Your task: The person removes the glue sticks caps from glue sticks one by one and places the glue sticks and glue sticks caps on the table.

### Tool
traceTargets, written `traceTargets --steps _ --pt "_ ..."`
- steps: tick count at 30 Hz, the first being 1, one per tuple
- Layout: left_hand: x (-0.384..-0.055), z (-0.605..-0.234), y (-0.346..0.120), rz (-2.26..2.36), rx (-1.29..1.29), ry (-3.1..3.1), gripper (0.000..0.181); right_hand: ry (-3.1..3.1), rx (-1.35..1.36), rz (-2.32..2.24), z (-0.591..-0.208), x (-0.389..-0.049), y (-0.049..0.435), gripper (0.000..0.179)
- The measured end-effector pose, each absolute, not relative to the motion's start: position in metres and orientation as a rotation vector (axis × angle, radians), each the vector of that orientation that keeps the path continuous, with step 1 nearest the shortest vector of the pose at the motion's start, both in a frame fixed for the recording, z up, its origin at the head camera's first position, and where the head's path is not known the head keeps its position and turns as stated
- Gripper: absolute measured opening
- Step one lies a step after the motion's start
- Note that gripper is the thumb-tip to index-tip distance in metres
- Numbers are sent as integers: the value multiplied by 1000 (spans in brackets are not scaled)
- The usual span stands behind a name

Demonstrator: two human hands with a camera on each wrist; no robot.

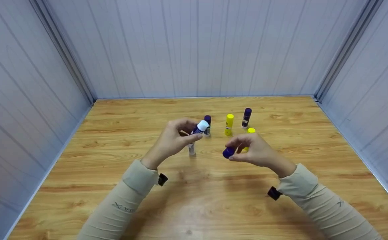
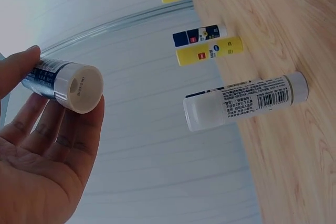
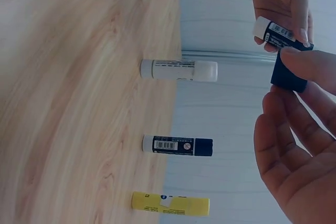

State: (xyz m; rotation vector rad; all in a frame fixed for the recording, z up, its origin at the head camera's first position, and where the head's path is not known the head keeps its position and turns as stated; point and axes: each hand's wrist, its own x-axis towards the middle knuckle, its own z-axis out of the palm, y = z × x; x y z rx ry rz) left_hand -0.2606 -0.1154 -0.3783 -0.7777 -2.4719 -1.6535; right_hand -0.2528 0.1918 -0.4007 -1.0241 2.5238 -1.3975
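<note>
My left hand point(image 1: 172, 138) pinches a dark blue glue stick point(image 2: 50, 80) between thumb and fingers, tilted above the table. Its white base point(image 2: 86, 87) faces the left wrist camera. Off to the right, my right hand point(image 1: 255, 150) pinches a dark blue cap point(image 1: 228, 152), apart from the glue stick in the head view. A white glue stick point(image 2: 247, 100) stands upright just below my left hand, its top covered by that hand in the head view. Behind my right hand a yellow glue stick point(image 1: 251, 130) is partly hidden.
Farther back on the wooden table point(image 1: 130, 123) stand a dark blue glue stick point(image 1: 207, 130), a yellow one point(image 1: 229, 125) and another dark blue one point(image 1: 246, 118). Pale panel walls point(image 1: 197, 50) enclose the table at the back and both sides.
</note>
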Motion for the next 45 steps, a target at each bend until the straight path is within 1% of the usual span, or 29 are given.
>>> traceTargets --steps 7,22,38,45 --pt "-260 -382 -116 -1684 -736 -2423 31 2524 -1122 -1200 -409 -249 185 28" --pt "-258 -389 -117 -1683 -737 -2395 29 2453 -1264 -928 -437 -242 178 25" --pt "-253 -395 -115 -1683 -733 -2469 24 2391 -1151 -786 -459 -235 178 26" --pt "-248 -400 -114 -1706 -770 -2506 25 2395 -1168 -754 -464 -234 176 23"
